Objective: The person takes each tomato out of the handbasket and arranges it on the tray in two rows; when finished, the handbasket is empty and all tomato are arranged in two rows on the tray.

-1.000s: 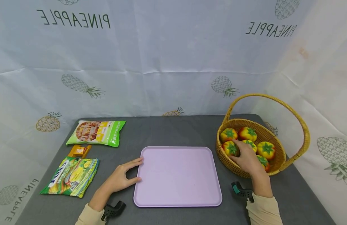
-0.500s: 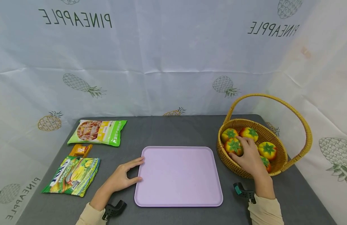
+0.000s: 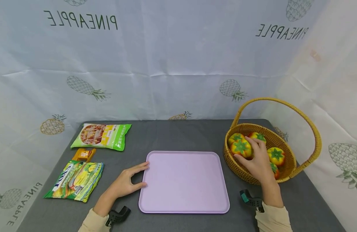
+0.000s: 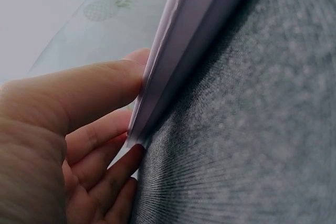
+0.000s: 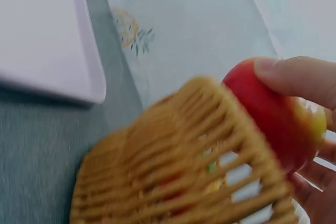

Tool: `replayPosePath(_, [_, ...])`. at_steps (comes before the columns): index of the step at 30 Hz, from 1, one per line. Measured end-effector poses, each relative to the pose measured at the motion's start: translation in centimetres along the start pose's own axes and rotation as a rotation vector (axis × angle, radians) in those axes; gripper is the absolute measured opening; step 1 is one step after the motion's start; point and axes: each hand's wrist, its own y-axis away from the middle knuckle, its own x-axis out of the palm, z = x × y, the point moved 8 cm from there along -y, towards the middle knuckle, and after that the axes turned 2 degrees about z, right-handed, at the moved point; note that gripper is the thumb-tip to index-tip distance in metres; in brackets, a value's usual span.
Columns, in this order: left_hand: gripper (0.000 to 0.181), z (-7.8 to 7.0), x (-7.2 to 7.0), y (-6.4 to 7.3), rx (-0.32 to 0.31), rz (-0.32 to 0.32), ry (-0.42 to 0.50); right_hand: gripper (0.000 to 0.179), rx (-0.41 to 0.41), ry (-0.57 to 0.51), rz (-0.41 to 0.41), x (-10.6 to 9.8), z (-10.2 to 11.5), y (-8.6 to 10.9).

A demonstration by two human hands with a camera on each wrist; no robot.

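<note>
Where the basket (image 3: 238, 173) stood at the right of the table (image 3: 178, 135), the right hand (image 3: 258, 161) grasped a fruit (image 3: 241, 148) between thumb and fingers. From above, the fruit looked plump and round, yellow shading to orange, with a green star of leaves across its top. The right wrist view gave its other side: smooth, slightly shiny, mostly deep red, turning yellow near the fingers, the thumb pressed to the red skin. There it showed past the woven rim; in the head view it lay within the basket's outline, at the left, overlapping another fruit behind. Whether those two touched could not be told. The other fruits (image 3: 276, 156) were likewise yellow and red with green tops, some partly hidden by the hand. The basket was tan wicker with a tall arched handle (image 3: 317, 143).

The left hand (image 3: 126, 183) touched the left edge of the tray (image 3: 184, 182), thumb and fingers spread and fairly straight. The tray, pale purple with rounded corners, lay on the dark grey table, left of the basket. Farther left were a green bag (image 3: 101, 136), a small orange sachet (image 3: 84, 155) and, nearest, a colourful packet (image 3: 76, 181). Behind hung a pale cloth (image 3: 166, 45) printed with pineapples.
</note>
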Motion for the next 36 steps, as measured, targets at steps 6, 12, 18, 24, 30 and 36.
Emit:
replayPosePath(6, [0.058,-0.2,-0.1,0.0,0.007,0.002,0.004,0.072,-0.079,-0.110,-0.028,0.4,2.8,0.0])
replayPosePath(12, [0.059,0.0,0.2,0.0,-0.008,0.014,0.009,0.071,-0.161,-0.166,0.031,3.1,6.0,-0.4])
replayPosePath(18, [0.059,0.0,0.1,0.0,0.001,0.016,0.009,0.072,-0.220,-0.233,0.120,6.9,9.2,-1.1])
replayPosePath(24, [0.059,-0.1,0.1,-0.1,-0.005,0.019,0.026,0.073,-0.220,-0.291,0.218,11.4,11.0,-1.3])
replayPosePath(30, [0.059,0.0,0.1,0.0,-0.021,0.027,0.025,0.071,-0.179,-0.393,0.332,15.8,12.2,-1.5])
replayPosePath(36, [0.059,0.1,0.2,0.0,-0.023,0.025,0.016,0.072,-0.173,-0.430,0.435,19.2,13.3,-1.4])
